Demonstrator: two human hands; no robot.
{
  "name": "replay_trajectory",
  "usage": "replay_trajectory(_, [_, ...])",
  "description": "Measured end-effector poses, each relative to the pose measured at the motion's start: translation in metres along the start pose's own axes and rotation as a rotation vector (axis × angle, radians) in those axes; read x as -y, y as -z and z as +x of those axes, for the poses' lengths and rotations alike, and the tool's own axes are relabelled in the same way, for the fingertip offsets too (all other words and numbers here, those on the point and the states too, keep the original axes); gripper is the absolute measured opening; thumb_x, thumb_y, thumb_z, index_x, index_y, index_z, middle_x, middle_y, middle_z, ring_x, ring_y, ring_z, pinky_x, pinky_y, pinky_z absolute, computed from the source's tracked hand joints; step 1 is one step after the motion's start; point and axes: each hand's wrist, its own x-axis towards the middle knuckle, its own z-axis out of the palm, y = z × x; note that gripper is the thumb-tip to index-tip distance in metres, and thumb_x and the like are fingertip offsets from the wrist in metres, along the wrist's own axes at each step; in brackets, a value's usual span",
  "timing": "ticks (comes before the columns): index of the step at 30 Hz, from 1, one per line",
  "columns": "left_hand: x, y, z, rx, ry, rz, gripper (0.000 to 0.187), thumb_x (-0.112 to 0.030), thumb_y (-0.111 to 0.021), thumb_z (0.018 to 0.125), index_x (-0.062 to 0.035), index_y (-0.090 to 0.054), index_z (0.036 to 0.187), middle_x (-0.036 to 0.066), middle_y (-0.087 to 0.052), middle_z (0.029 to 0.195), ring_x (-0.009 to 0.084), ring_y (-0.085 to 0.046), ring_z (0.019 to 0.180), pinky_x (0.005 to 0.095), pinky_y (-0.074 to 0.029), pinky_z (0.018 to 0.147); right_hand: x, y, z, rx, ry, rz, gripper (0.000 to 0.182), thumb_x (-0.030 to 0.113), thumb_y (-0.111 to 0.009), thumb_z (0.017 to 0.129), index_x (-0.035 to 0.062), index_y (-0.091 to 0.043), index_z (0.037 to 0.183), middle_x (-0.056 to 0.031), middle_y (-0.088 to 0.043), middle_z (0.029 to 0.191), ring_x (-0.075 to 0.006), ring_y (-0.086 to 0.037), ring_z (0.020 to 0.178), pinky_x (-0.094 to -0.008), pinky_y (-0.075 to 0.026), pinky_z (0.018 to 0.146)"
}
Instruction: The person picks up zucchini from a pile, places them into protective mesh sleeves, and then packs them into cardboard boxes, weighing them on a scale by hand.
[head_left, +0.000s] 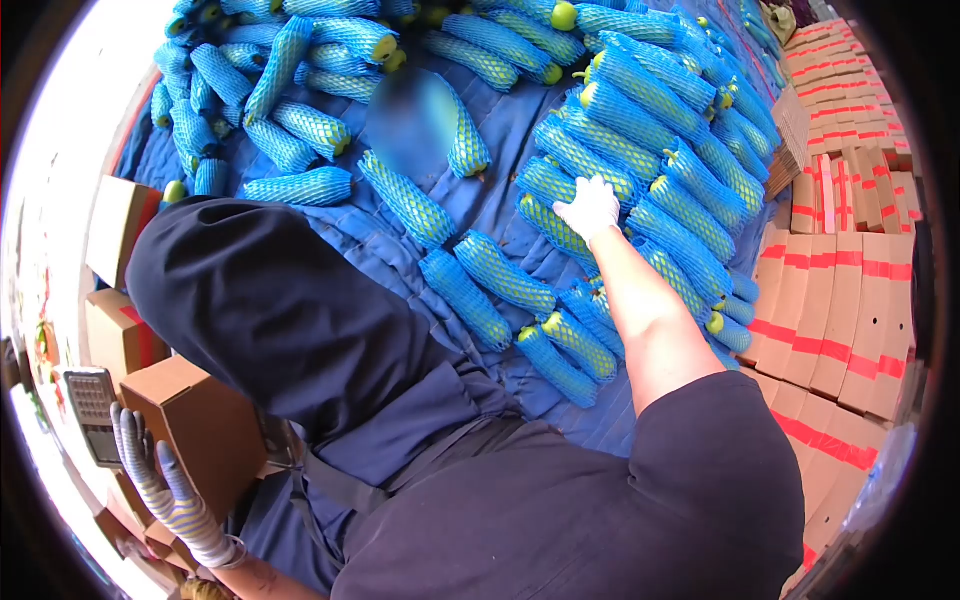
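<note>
A: Where is the right hand (590,207)?

B: In a white glove, stretched out over the heap of long fruits in blue foam net sleeves (640,150) on the blue padded cloth (500,195) covering the bench. Its fingers lie curled down on one sleeved fruit; whether they grip it, I cannot tell.

A: And the left hand (160,480)?

B: Low at the left edge, in a grey striped glove, fingers spread flat against the side of a brown cardboard box (200,420), beside a grey keypad device (92,410). Flat red-striped cartons (850,300) stack along the right.
</note>
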Motion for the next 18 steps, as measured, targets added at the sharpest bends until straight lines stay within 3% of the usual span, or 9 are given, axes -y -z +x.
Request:
replay_trajectory(3, [-0.004, -0.003, -0.005, 0.003, -0.015, 0.036, 0.043, -0.01, -0.045, 0.101, -0.0069, -0.043, 0.144, 0.01, -0.038, 0.152, 0.0255, -0.039, 0.139, 0.0384, -0.033, 0.114, 0.004, 0.001, -0.009, 0.016, 0.09, -0.035, 0.069, 0.05, -0.075, 0.073, 0.0033, -0.056, 0.119, -0.0146, -0.053, 0.121, -0.0321, -0.05, 0.119, -0.0447, -0.045, 0.099])
replay_trajectory(5, [-0.006, 0.002, -0.008, 0.0, 0.018, 0.039, 0.043, -0.009, -0.044, 0.101, -0.005, -0.042, 0.144, 0.011, -0.038, 0.152, 0.0256, -0.039, 0.139, 0.0382, -0.032, 0.115, 0.003, -0.001, -0.017, -0.038, 0.326, -0.103, 0.073, 0.048, -0.079, 0.069, 0.0036, -0.053, 0.121, -0.0149, -0.053, 0.121, -0.032, -0.05, 0.12, -0.0444, -0.044, 0.1])
replay_trajectory(6, [-0.006, 0.004, -0.009, -0.009, 0.025, 0.01, 0.044, -0.007, -0.043, 0.101, -0.0044, -0.04, 0.145, 0.011, -0.039, 0.151, 0.0239, -0.041, 0.137, 0.0369, -0.032, 0.115, 0.004, -0.01, -0.025, -0.085, 0.348, 0.014, 0.078, 0.044, -0.082, 0.067, 0.0024, -0.048, 0.125, -0.0153, -0.052, 0.12, -0.0321, -0.05, 0.12, -0.0434, -0.045, 0.099])
replay_trajectory(9, [-0.009, 0.006, -0.011, -0.031, 0.063, -0.04, 0.045, -0.006, -0.042, 0.102, -0.0031, -0.039, 0.147, 0.011, -0.041, 0.15, 0.023, -0.042, 0.136, 0.0366, -0.031, 0.116, 0.007, -0.016, -0.03, 0.066, 0.432, -0.109, 0.085, 0.043, -0.082, 0.067, -0.0012, -0.045, 0.129, -0.0152, -0.055, 0.121, -0.0325, -0.059, 0.109, -0.0416, -0.046, 0.097])
replay_trajectory(13, [-0.033, -0.008, 0.0, -0.002, -0.045, 0.042, 0.042, -0.008, -0.042, 0.1, -0.0001, -0.044, 0.142, 0.015, -0.04, 0.151, 0.0272, -0.042, 0.137, 0.0399, -0.031, 0.114, 0.02, -0.002, -0.01, 0.216, 0.472, -0.202, 0.084, 0.043, -0.082, 0.067, -0.0005, -0.046, 0.13, -0.0162, -0.06, 0.114, -0.0321, -0.061, 0.105, -0.0402, -0.047, 0.095])
replay_trajectory(15, [-0.053, -0.019, 0.007, 0.071, -0.102, -0.264, 0.042, -0.012, -0.044, 0.1, -0.0003, -0.045, 0.141, 0.019, -0.042, 0.148, 0.0301, -0.047, 0.133, 0.0427, -0.035, 0.112, 0.012, 0.004, 0.006, 0.457, 0.412, 0.422, 0.079, 0.045, -0.082, 0.068, 0.001, -0.052, 0.126, -0.015, -0.064, 0.108, -0.0273, -0.064, 0.1, -0.0379, -0.05, 0.09])
replay_trajectory(16, [-0.073, -0.028, 0.01, 0.076, -0.006, -0.381, 0.046, -0.021, -0.049, 0.099, 0.0005, -0.046, 0.14, 0.022, -0.048, 0.142, 0.0318, -0.054, 0.125, 0.0443, -0.04, 0.109, 0.013, 0.004, 0.012, 0.749, 0.345, 0.932, 0.066, 0.046, -0.081, 0.072, 0.0032, -0.059, 0.117, -0.0119, -0.067, 0.103, -0.0227, -0.066, 0.094, -0.0363, -0.052, 0.086])
replay_trajectory(17, [-0.084, -0.041, 0.015, 0.143, 0.028, -0.624, 0.054, -0.03, -0.054, 0.096, 0.0015, -0.046, 0.139, 0.023, -0.053, 0.136, 0.0325, -0.059, 0.119, 0.0438, -0.043, 0.105, 0.022, 0.022, 0.001, 0.851, 0.286, 1.209, 0.06, 0.045, -0.08, 0.074, 0.004, -0.061, 0.114, -0.0099, -0.068, 0.101, -0.0203, -0.066, 0.093, -0.0363, -0.053, 0.084])
replay_trajectory(18, [-0.104, -0.06, 0.017, 0.199, 0.189, -0.888, 0.06, -0.036, -0.058, 0.094, 0.0026, -0.046, 0.139, 0.024, -0.056, 0.133, 0.0324, -0.061, 0.115, 0.0425, -0.046, 0.102, 0.04, 0.051, -0.018, 0.945, 0.216, 1.49, 0.055, 0.044, -0.079, 0.076, 0.0049, -0.063, 0.11, -0.0078, -0.068, 0.099, -0.018, -0.066, 0.091, -0.0362, -0.054, 0.083])
